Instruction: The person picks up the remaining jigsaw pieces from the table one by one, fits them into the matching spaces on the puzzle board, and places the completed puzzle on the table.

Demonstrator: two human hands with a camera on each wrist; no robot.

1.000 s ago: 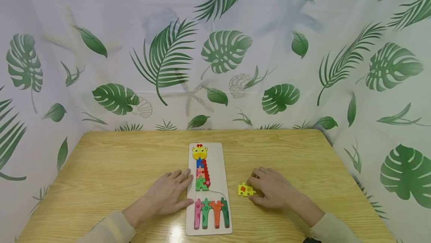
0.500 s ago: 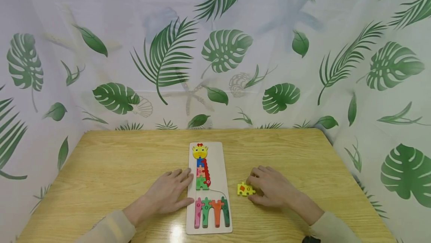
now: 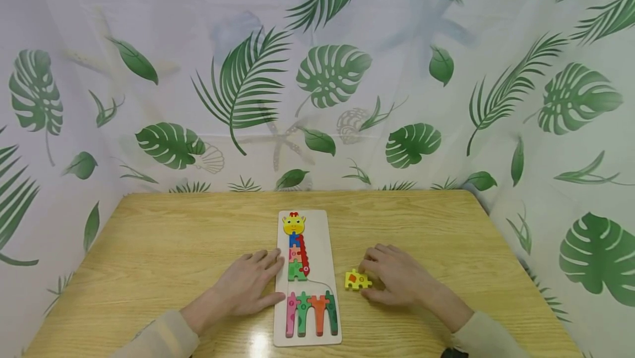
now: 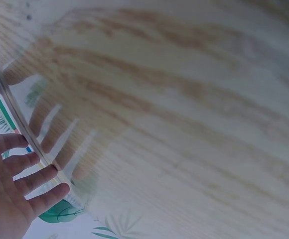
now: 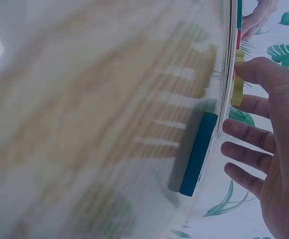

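Observation:
On the table lies a white giraffe puzzle board [image 3: 319, 247], with a yellow giraffe head [image 3: 294, 224], neck pieces and leg pieces set on it. The middle body area between neck and legs shows bare board. My left hand [image 3: 253, 284] rests at the board's left edge, fingers extended, thumb and fingertips touching it; the left wrist view shows those fingers [image 4: 29, 181] along the edge. Right of the board, my right hand [image 3: 397, 276] pinches a yellow puzzle piece [image 3: 356, 279] between thumb and index finger. In the right wrist view the yellow piece's edge shows, other fingers loosely spread.
A dark blue block-like piece [image 5: 198, 154] lies under the right hand in the right wrist view; the head view hides it. The wooden table [image 3: 173, 231] ends at a leaf-patterned cloth [image 3: 327, 115] behind and on both sides.
My right hand has slid slightly left toward the board with the yellow puzzle piece. The left hand and the board have stayed in place.

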